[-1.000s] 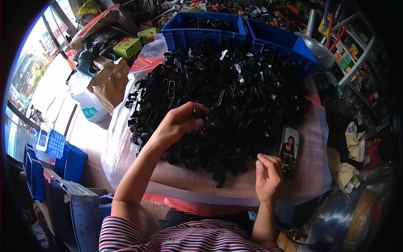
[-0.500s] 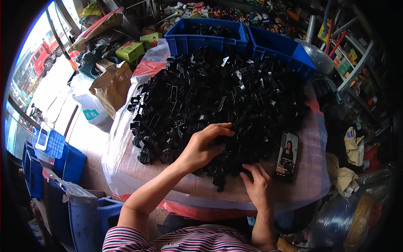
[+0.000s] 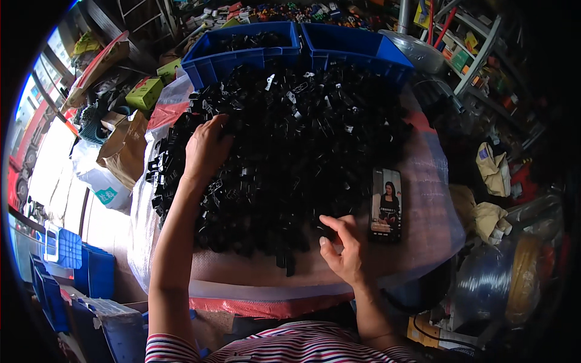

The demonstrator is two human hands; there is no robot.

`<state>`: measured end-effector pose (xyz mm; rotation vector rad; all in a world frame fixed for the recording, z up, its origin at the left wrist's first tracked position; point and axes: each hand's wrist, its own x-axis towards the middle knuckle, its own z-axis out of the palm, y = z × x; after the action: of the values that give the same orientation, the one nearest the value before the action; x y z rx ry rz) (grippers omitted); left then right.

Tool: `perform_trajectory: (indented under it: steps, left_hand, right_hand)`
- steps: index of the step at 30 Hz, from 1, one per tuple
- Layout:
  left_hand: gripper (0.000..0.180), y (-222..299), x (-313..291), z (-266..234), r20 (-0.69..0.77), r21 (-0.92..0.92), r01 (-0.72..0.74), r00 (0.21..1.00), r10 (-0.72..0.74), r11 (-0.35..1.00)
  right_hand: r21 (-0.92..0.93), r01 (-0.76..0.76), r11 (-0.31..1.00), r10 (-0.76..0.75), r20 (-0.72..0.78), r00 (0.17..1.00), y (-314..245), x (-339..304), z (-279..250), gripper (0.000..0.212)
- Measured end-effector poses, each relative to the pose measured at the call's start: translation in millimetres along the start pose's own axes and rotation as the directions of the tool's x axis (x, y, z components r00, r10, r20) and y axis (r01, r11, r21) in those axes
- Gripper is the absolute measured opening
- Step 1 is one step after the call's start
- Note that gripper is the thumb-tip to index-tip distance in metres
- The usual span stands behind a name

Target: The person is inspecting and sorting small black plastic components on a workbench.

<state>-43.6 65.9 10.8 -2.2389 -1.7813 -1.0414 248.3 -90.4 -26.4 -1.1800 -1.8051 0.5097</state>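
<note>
Both hands (image 3: 207,147) (image 3: 345,251) on black parts heap (image 3: 290,157)

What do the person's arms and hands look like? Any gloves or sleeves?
No gloves: the left hand and right hand are bare, and both forearms are uncovered. Near the shoulders there is a striped top with red, white and dark stripes. No rings or watch show.

Pile of clips (image 3: 290,151) on table (image 3: 423,242), phone (image 3: 386,206) right, bins (image 3: 302,48) behind
</note>
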Motion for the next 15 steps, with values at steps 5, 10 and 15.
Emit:
perform_trajectory:
  steps: [5, 10, 15]
  left_hand:
    - [0.055, 72.7, -21.8, -38.2, 0.343, -0.805, 0.359, 0.931, -0.124, 0.472]
    - [0.022, 106.3, -74.6, -42.5, 0.619, -0.784, 0.617, 0.784, 0.030, 0.066]
    - [0.013, 118.0, -97.7, -31.0, 0.739, -0.663, 0.735, 0.673, -0.037, 0.143]
  right_hand:
    - [0.193, -0.071, 0.979, 0.106, -0.178, 0.978, 10.4, -11.1, -4.8, 0.028]
    - [0.223, 0.069, 0.972, -0.051, -0.083, 0.995, 0.1, -10.1, -10.3, 0.024]
    - [0.487, 0.078, 0.870, -0.023, -0.118, 0.993, -13.4, -15.6, -7.0, 0.022]
